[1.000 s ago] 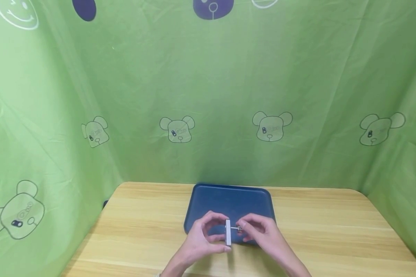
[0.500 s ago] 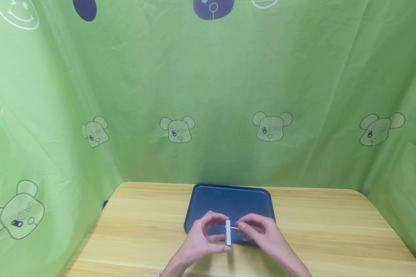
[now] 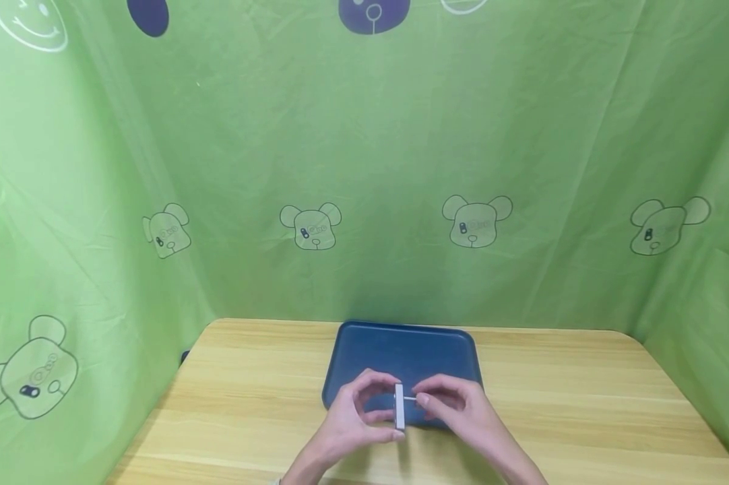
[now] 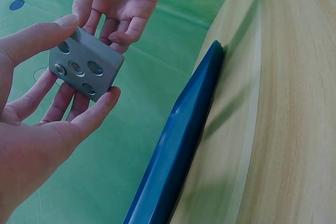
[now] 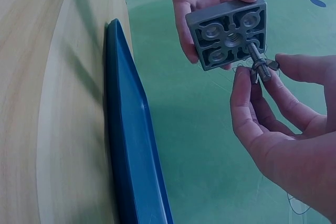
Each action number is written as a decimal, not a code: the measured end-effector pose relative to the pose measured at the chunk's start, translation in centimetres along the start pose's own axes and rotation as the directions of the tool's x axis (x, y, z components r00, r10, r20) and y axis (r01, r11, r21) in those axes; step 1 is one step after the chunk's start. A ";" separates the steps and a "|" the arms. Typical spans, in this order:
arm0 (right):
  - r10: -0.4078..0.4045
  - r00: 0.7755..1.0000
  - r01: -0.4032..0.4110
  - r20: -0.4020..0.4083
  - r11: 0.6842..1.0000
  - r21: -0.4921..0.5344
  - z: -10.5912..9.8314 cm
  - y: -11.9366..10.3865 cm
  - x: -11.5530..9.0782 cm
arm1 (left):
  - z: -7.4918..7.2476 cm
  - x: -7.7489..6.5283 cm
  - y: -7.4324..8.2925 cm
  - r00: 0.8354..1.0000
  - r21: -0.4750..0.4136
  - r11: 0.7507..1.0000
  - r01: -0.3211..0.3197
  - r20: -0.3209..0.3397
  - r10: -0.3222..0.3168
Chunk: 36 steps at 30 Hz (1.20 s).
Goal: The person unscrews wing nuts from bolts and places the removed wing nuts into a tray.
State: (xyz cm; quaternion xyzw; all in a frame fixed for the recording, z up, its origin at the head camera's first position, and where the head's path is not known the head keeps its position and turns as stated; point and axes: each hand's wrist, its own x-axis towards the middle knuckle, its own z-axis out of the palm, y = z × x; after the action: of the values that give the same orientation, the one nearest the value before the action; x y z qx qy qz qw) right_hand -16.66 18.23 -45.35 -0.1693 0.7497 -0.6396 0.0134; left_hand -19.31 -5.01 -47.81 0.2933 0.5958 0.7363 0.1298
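My left hand (image 3: 352,414) holds a square grey metal plate (image 3: 399,407) on edge by its rim, thumb on one side and fingers on the opposite one. Several round holes pierce the plate. Through a corner hole runs a threaded bolt (image 5: 253,51); its head (image 4: 60,69) shows on the left-hand face. A wing nut (image 5: 261,65) sits on the shaft near its free end, apart from the plate. My right hand (image 3: 464,407) pinches the wing nut between thumb and fingertips. In the head view those fingers cover the nut.
A blue tray (image 3: 407,343) lies on the wooden table (image 3: 255,377) behind and below both hands. Green patterned cloth (image 3: 395,283) hangs at the back and on both sides of the table.
My right thumb and fingers have shifted slightly around the wing nut, which they now hide in the head view. The left hand and the plate stay practically still.
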 end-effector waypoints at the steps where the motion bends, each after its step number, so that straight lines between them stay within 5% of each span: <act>1: -0.001 1.000 0.001 0.001 1.000 0.001 0.0 0.0 0.0 | 0.0 0.0 0.0 1.000 -0.001 1.000 0.000 0.000 0.000; 10: 0.022 1.000 -0.022 -0.001 1.000 0.003 0.1 -0.3 -0.1 | 0.0 0.0 -0.1 1.000 -0.001 1.000 0.006 0.000 -0.006; 18: -0.030 1.000 0.030 -0.006 0.998 -0.058 0.0 -0.2 -0.1 | 0.1 0.0 -0.1 1.000 0.001 1.000 0.005 -0.002 -0.005; 36: -0.083 0.996 0.084 0.019 0.996 -0.028 0.1 0.0 -0.2 | 0.0 0.0 0.0 1.000 -0.013 1.000 -0.004 0.005 0.004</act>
State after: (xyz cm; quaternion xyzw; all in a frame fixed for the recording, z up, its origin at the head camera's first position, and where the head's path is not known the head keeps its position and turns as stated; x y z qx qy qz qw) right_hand -16.45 18.21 -45.37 -0.2064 0.7508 -0.6273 -0.0092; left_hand -19.29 -4.97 -47.84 0.2954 0.5900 0.7398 0.1316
